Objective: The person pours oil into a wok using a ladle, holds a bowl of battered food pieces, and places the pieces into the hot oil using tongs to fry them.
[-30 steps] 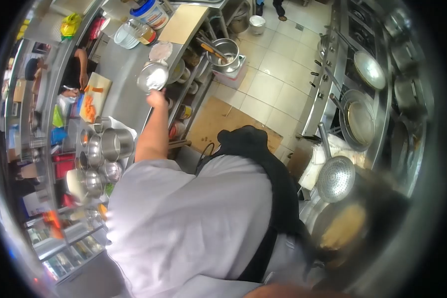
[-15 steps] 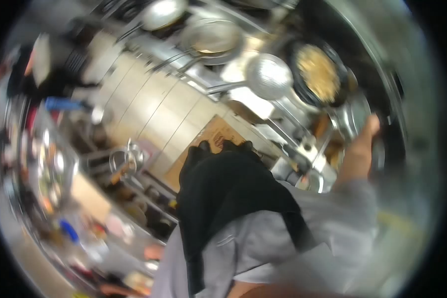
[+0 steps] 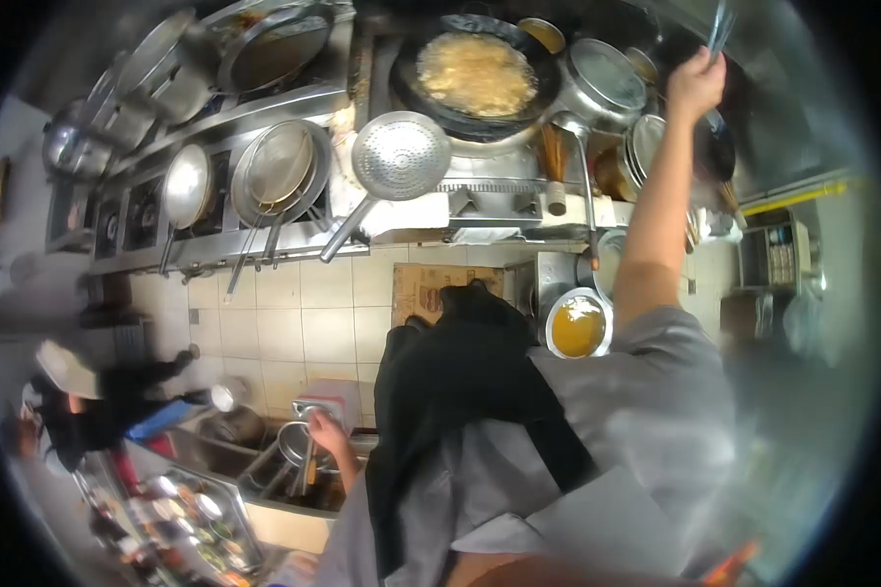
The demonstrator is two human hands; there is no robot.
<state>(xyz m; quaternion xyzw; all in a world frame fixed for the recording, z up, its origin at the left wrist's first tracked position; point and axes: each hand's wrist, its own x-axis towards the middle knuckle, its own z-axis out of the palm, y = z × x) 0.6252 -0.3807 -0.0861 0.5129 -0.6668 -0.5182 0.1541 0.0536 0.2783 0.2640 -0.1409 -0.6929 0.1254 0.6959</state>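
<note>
My right hand [image 3: 697,86] reaches far out at the upper right, fingers closed around a slim, shiny, bluish thing [image 3: 722,27] whose kind I cannot make out. Below it are a lidded metal pot [image 3: 607,76] and a ladle [image 3: 579,161]. My left hand [image 3: 329,432] is down at the lower left, fingers curled in, beside a small metal container [image 3: 310,407] and a round strainer or pot [image 3: 293,443]. What it grips, if anything, is too small to tell. Pale food [image 3: 477,74] bubbles in a black wok [image 3: 406,98] on the stove.
A perforated skimmer [image 3: 401,155] lies left of the wok, beside stacked strainers [image 3: 279,166] and a small pan [image 3: 187,186]. A bowl of yellow liquid [image 3: 578,325] stands by my right side. Another person [image 3: 108,401] works at the far left, near a counter of ingredients [image 3: 191,523].
My view has turned and sharpened, with the stove now across the top. My right arm points farther up and away. My left hand now shows clearly by the metal container.
</note>
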